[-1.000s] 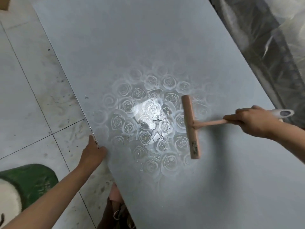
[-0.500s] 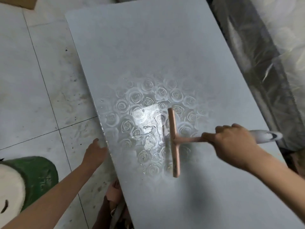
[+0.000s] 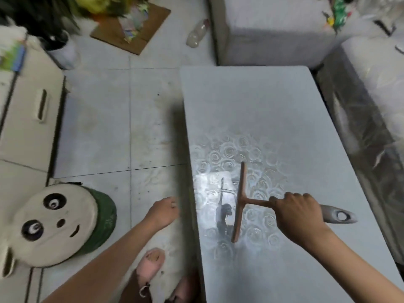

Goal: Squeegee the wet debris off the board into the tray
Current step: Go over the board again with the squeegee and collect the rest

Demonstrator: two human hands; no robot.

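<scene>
Two hands show over a pale grey board [image 3: 262, 106] that lies flat, with a cluster of embossed roses near its middle. The right grip [image 3: 297, 212] is curled tight round the shaft of a squeegee [image 3: 239, 202] — fingers over the top, the grey end of the handle sticking out past the wrist to the right. The squeegee's brown blade rests on the board, running roughly along its length, just right of a shiny wet patch [image 3: 209, 193] that lies between the blade and the board's left edge. The left grip [image 3: 164, 209] hangs just beside that edge, over the tiled floor [image 3: 98, 127], fingers loosely curled and holding nothing. Whether it touches the board I cannot tell. Below it a foot in a pink slipper [image 3: 150, 263] stands on the floor. A round stool with a panda face [image 3: 54, 226] sits well left of the board. Clear plastic sheeting [image 3: 360, 149] over something dark runs along the board's right side — which thing is the tray I cannot tell.
</scene>
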